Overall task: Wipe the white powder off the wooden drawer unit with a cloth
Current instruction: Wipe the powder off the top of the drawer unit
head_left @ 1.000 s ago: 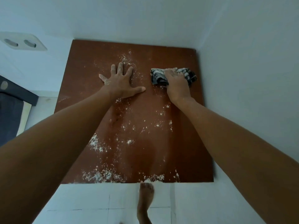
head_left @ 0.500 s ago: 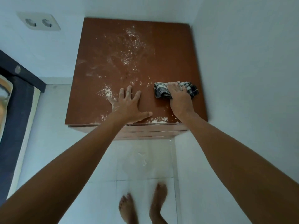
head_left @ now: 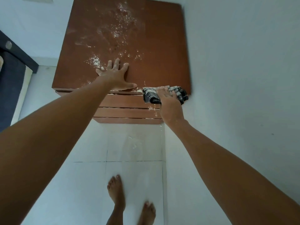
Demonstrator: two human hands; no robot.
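The brown wooden drawer unit [head_left: 162, 46] stands in the room's corner, its top seen from above. White powder [head_left: 116, 30] is scattered over the middle and left of the top, with a denser patch near my fingers. My left hand [head_left: 116, 75] lies flat on the top near the front edge, fingers spread. My right hand [head_left: 168, 101] presses a black-and-white checked cloth [head_left: 151, 95] against the front right edge, over the top drawer front. Streaks of powder cling to the drawer fronts [head_left: 126, 111] below.
A white wall [head_left: 235, 78] runs close along the unit's right side. White floor tiles [head_left: 133, 176] carry spilled powder [head_left: 134, 143] in front of the unit. My bare feet [head_left: 116, 192] stand there. A dark piece of furniture [head_left: 11, 82] is at the left.
My right hand has dragged the cloth from the back right of the top toward me, over the front edge. My left hand slid nearer the front edge. The view has pulled back.
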